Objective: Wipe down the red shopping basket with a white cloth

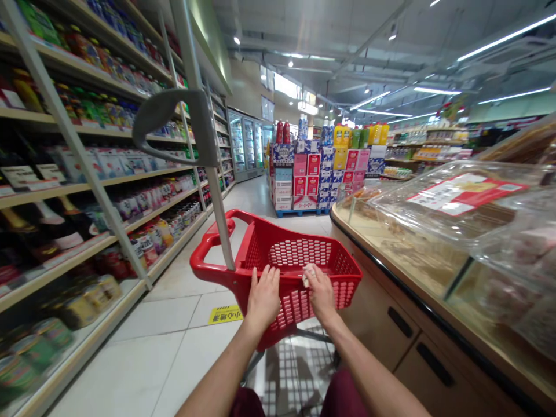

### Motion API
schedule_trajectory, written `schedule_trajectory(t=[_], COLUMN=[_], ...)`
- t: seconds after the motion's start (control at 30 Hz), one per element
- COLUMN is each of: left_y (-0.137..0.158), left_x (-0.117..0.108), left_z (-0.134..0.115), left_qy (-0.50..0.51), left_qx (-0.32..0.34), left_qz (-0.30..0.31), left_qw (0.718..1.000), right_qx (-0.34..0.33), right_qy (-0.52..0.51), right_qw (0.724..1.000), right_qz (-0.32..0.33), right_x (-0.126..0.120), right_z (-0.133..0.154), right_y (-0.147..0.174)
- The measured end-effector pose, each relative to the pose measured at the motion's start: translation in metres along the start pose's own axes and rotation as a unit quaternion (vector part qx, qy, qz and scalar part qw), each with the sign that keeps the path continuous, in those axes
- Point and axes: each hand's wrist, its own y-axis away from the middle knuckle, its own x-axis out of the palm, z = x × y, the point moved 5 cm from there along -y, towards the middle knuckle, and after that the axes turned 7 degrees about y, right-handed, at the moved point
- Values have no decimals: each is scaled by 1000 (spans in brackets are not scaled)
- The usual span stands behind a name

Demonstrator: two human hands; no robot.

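The left hand (266, 292) lies open, fingers stretched out and close together, on the near rim of a red shopping cart (293, 282); it grips nothing that shows. The right hand (322, 294), just beside it on the same rim, has its fingers bent around a crumpled whitish wad (308, 274).

The floor (134, 359) is pale, glossy tile, with a yellow sticker (225, 314) near the cart and a grid of light and shadow beneath its basket. This is a brightly lit supermarket. Shelves (43, 195) of bottles, cans and packets run along the left. Ahead, a stack of cartons (304, 179) topped with bottles stands on a blue pallet (299, 212), with glass-fronted coolers (248, 142) farther back. To the right is a wood-fronted counter (369, 301) bearing clear plastic packages (469, 194). Strip lights (506, 37) cross the high ceiling.

The cart is directly before the person, between shelves and counter, seen side-on. Its long axis runs left to right across the view: the looped handle (202, 258) is at the left, beside an upright grey pole (222, 226), and the opposite end points right, just beside the counter.
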Motion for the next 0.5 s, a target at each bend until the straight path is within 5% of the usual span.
schedule_trajectory(t=[0.13, 0.33, 0.5], left_y=[-3, 2, 6], left_x=[9, 16, 32], left_z=[-1, -4, -19], left_qy=[-6, -26, -34], left_qx=[-18, -18, -25], left_qz=[9, 29, 55], left_qw=[1000, 999, 998], right_qx=[-63, 73, -58], right_qy=[-9, 70, 10], right_qw=[998, 995, 998], right_qz=[17, 21, 14], right_x=[6, -6, -8], right_z=[5, -76, -52], right_y=[-3, 9, 19])
